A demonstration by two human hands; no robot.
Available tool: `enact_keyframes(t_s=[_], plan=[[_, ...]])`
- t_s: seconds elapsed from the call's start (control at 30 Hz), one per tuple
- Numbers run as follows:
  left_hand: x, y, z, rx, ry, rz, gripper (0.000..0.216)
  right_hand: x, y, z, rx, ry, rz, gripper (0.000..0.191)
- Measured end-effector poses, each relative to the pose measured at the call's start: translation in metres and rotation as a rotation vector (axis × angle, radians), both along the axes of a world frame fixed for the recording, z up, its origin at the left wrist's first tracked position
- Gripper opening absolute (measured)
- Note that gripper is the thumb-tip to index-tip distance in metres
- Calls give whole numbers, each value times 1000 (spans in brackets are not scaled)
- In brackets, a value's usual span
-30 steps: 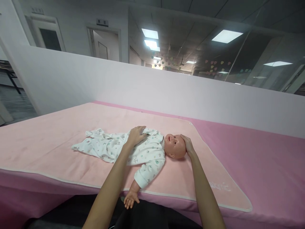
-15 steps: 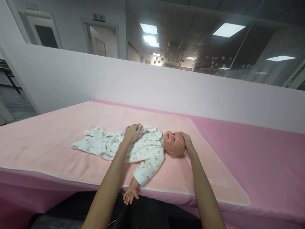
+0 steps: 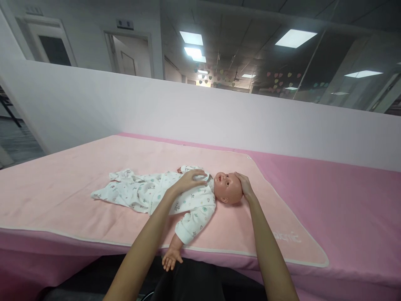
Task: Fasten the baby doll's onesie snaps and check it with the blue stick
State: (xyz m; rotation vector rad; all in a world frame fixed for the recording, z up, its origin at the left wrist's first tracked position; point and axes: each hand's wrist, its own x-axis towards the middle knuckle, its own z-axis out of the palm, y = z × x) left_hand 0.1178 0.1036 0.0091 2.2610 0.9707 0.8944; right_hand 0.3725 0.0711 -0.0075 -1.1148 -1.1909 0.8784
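Observation:
A baby doll lies on its back with its head to the right, dressed in a white printed sleepsuit. My left hand is over the doll's upper chest, fingers apart and pointing toward its collar; whether it presses on the cloth I cannot tell. Against the top of the doll's head rests my right hand, its fingers laid flat along the crown. One doll arm stretches toward me, its small hand hanging past the mat's near edge. The doll's other hand shows beyond my left wrist.
Beneath the doll is a peach mat with a pale border, spread over a pink-covered table. A low white partition with glass above it runs along the far side. My dark-clothed lap is below the near edge.
My left hand has slid right and up, from the doll's belly to its upper chest. The doll's far hand has come into sight. My right hand stays on the head.

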Motion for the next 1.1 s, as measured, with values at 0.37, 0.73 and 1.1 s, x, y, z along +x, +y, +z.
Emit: enact_keyframes(t_s=[0.37, 0.73, 1.1], plan=[[7, 29, -17, -78, -276, 373, 30, 0, -1, 1, 117, -121, -209, 27], [7, 37, -23, -227, -441, 358, 36, -107, -2, 32, 250, -1531, -291, 26], [4, 30, -21, -252, -509, 308, 36, -98, -44, 60, 203, -1275, -432, 28]])
